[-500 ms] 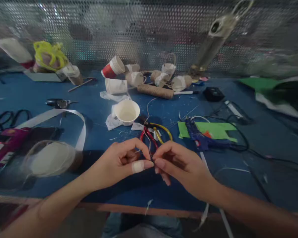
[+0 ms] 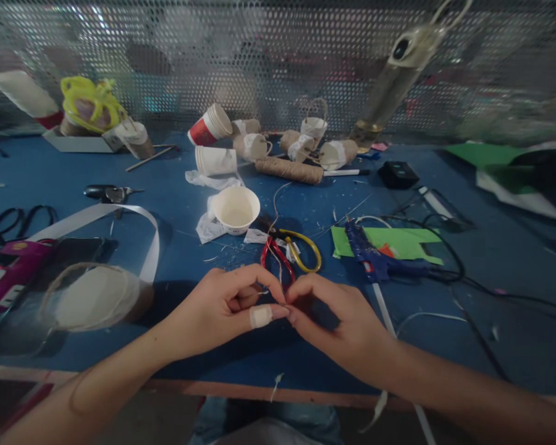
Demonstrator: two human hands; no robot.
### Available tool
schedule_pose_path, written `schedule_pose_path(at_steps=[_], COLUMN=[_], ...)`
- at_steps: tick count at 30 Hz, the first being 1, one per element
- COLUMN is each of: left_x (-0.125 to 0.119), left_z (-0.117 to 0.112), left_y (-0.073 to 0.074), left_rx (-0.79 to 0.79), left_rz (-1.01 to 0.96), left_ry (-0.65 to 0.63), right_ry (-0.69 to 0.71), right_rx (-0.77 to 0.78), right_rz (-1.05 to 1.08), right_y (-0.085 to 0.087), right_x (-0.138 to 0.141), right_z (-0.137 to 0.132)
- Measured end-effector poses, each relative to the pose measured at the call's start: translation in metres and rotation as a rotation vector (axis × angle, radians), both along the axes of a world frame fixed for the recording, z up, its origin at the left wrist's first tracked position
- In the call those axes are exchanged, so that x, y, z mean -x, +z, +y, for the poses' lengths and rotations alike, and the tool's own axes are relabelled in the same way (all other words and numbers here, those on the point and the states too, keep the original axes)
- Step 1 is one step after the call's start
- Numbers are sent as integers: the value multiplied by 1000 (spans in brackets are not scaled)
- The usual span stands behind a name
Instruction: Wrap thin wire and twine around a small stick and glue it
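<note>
Your L hand [image 2: 243,303] & R hand [image 2: 340,318] pinch thin twine [image 2: 275,201], close tgthr, lower ctr of frame; white paper cup [image 2: 236,210] sits nr ctr.

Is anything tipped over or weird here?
Yes: the white paper cups lie sideways and the red-and-white cups lean, though cups usually stand upright. A white scrap litters the front edge of the blue table. The left hand wears a pale thumb strip, maybe a bandage.

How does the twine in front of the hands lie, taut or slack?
Slack: the twine bends in loose curves, passing over the red-handled tool. Between left hand and right hand, too little shows to tell.
</note>
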State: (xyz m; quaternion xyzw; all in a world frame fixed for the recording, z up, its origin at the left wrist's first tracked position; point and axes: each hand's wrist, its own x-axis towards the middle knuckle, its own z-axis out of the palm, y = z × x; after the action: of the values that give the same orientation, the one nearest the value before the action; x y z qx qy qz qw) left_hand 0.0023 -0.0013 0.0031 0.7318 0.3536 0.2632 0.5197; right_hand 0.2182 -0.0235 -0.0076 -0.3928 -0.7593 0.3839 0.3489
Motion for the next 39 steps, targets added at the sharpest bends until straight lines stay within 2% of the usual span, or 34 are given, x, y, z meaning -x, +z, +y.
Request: schedule_pose_path(at_steps=[6,11,18,21,28,34,39], left_x=[-1,-2,-2,-2,0,1,1], left_z=[1,1,0,-1,1,3,2], left_y=[0,0,1,1,0,-2,-3], left_rx=[14,25,-22,-11,92,69,114], left_rz=[61,82,124,94,6,-29,-17], left_ry=[-29,-41,-128,-139,36,29,89], right_ry=[-28,10,23,17,-33,13,-36], right_rx=[-236,-382,-557,-530,-334,-293,-158], right_rz=[-176,-238,-369,-369,-208,-60,71], right_y=[-6,-6,-5,-5,-5,3,4], right_x=[-2,-3,-2,-3,-4,-4,-3], right_z=[-1,0,-1,3,2,2,2])
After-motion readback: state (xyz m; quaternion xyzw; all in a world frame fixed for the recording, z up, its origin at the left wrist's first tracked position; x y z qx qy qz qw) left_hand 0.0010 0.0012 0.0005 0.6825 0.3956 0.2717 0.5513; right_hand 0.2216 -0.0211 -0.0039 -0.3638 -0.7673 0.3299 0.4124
